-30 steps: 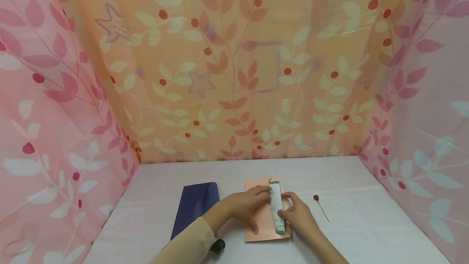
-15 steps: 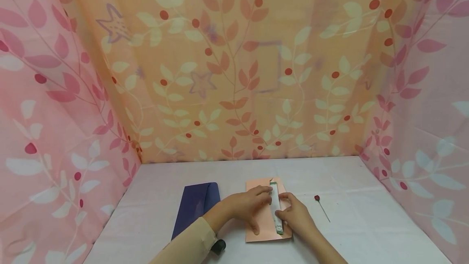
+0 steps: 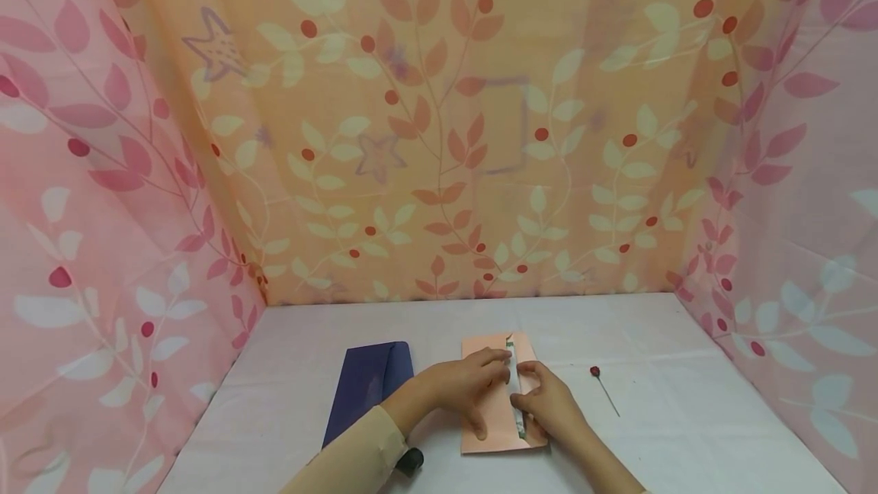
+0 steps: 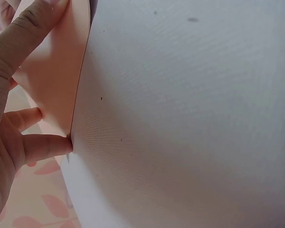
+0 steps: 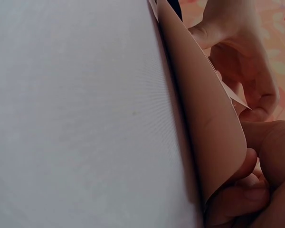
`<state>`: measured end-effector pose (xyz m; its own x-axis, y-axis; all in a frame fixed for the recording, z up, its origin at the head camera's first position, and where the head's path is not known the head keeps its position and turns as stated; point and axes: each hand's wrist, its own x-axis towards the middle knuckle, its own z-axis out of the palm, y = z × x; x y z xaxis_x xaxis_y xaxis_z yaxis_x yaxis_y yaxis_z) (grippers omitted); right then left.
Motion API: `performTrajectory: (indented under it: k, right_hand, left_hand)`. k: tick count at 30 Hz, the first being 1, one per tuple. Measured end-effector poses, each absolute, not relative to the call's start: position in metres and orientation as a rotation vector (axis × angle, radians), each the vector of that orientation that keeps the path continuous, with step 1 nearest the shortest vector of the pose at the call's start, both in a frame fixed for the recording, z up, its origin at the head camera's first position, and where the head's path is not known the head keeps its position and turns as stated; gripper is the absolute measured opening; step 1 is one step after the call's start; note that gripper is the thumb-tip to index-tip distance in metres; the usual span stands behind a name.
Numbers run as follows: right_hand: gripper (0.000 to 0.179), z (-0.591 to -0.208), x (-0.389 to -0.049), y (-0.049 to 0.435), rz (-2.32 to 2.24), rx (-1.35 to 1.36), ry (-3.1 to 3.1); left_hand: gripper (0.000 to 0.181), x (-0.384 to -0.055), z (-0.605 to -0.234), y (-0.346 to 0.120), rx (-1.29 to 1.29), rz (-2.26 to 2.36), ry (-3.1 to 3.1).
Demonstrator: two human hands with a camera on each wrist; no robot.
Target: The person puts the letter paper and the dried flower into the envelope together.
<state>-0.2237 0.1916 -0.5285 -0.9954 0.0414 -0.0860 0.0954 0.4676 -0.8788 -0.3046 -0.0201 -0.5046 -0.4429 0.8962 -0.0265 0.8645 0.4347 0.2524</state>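
A peach envelope (image 3: 495,421) lies on the white table, its flap folded out to the right. My left hand (image 3: 466,386) presses on it with fingers spread; the fingertips are right at the pocket's edge and the thumb is near its lower part. A narrow strip of a white card (image 3: 514,386) with green at its ends shows at the pocket's mouth, the rest hidden inside. My right hand (image 3: 551,401) pinches that card's right side between thumb and fingers. In the right wrist view, some right fingers are by the curved flap (image 5: 204,114), partly hidden behind it.
A dark blue envelope (image 3: 361,376) lies to the left, partly under the left forearm. Beside that sleeve is a short black cylindrical object (image 3: 410,461). A small red flower (image 3: 595,372) on a thin stem lies right of the right hand. Patterned curtains (image 3: 439,174) surround the table.
The right hand has moved left with the card, which has slid further into the envelope's pocket; its visible strip is much narrower. The left hand keeps its place on the envelope.
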Motion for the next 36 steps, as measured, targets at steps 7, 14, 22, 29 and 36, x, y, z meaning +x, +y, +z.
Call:
performTrajectory:
  k: [7,14,22,29,36]
  right_hand:
    - [0.061,-0.532,-0.224,0.191,-1.590,0.079,2.638]
    - [0.060,-0.532,-0.226,0.194,-1.639,0.052,2.540]
    - [0.060,-0.531,-0.226,0.201,-1.663,-0.025,2.460]
    - [0.069,-0.532,-0.230,0.206,-1.669,-0.131,2.444]
    - [0.070,-0.533,-0.234,0.206,-1.655,-0.181,2.443]
  left_hand:
    - [0.095,-0.304,-0.506,-0.021,1.585,0.306,2.526]
    - [0.094,-0.304,-0.505,-0.020,1.577,0.299,2.528]
    - [0.095,-0.302,-0.504,-0.020,1.565,0.288,2.531]
    - [0.096,-0.301,-0.503,-0.021,1.582,0.299,2.532]
    - [0.097,-0.303,-0.504,-0.021,1.575,0.295,2.534]
